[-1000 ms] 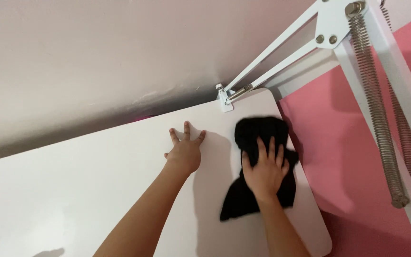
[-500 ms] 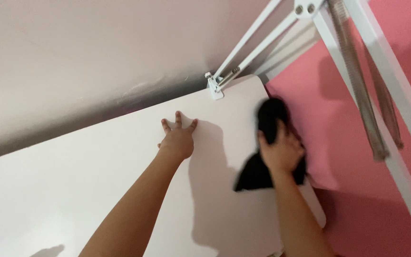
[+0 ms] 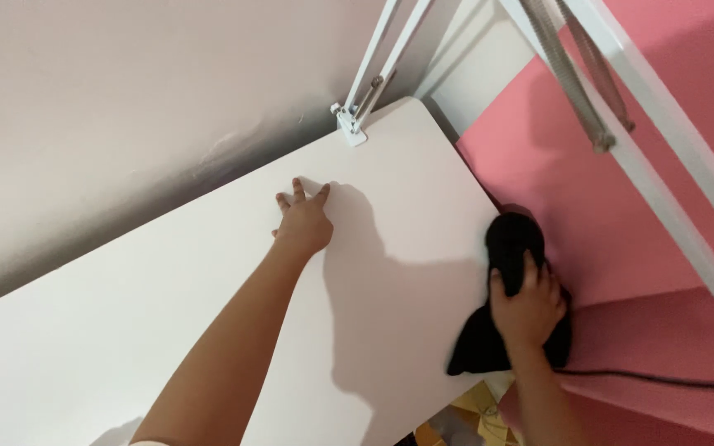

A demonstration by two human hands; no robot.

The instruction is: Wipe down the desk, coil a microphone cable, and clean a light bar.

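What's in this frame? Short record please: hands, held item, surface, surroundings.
left hand: flat on the white tabletop, fingers spread, holding nothing
right hand: pressing a black cloth at the tabletop's right edge
cloth: bunched, draped partly over the edge
clamp: white, at the far corner, carrying a white spring arm
backdrop: pale wall behind, pink surface to the right
cable: dark, runs across the pink surface

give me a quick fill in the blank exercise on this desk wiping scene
1. The right hand presses a cloth whose colour is ____.
2. The left hand lies flat on the white ____.
3. The cloth sits at the desk's ____ edge.
4. The lamp arm's clamp grips the desk's far ____.

Missing words: black; desk; right; corner
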